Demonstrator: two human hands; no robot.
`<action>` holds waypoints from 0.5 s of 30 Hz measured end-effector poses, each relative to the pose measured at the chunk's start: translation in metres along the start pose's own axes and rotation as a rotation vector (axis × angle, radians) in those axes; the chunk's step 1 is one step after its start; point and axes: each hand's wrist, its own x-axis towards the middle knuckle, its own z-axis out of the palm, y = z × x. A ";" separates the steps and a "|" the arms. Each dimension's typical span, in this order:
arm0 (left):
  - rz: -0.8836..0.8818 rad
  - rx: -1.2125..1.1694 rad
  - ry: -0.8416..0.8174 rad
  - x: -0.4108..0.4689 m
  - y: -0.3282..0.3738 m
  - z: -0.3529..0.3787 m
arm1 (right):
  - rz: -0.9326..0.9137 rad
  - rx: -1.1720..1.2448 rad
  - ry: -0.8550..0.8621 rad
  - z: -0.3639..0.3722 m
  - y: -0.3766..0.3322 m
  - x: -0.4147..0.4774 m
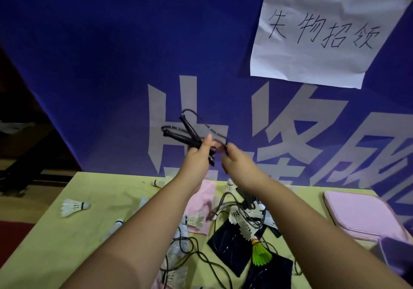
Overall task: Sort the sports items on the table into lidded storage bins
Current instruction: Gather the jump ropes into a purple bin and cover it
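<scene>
Above the yellow counter point(67, 244), left grip point(199, 156) clasps two black cylindrical skipping-rope handles point(188, 132), right grip point(237, 165) pinches their thin cord point(207, 126); creased white paper point(324, 31) reads "失物招领".

sports lost-and-found table point(67, 232): handwritten sign point(321, 31), banner point(89, 65), shuttlecocks point(73, 207).

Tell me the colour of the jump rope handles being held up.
Black; the handles show best in the head view, against the blue banner.
</scene>
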 end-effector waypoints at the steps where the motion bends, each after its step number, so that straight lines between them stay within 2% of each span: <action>1: -0.033 -0.031 -0.021 0.002 0.000 0.001 | 0.000 -0.122 -0.034 0.005 0.002 -0.002; 3: -0.065 -0.131 -0.092 0.003 0.000 0.003 | -0.001 -0.278 -0.062 0.010 0.004 -0.003; 5: -0.075 -0.121 -0.122 0.003 0.000 0.005 | -0.029 -0.394 -0.100 0.012 0.008 -0.004; 8: -0.099 -0.221 -0.139 0.004 0.001 0.003 | -0.049 -0.469 -0.155 0.012 0.013 -0.005; 13: -0.096 -0.455 -0.136 0.012 0.012 -0.003 | -0.007 -0.376 -0.234 0.017 0.026 -0.007; 15: -0.087 -0.517 -0.120 0.019 0.020 -0.007 | 0.082 -0.146 -0.265 0.023 0.037 -0.008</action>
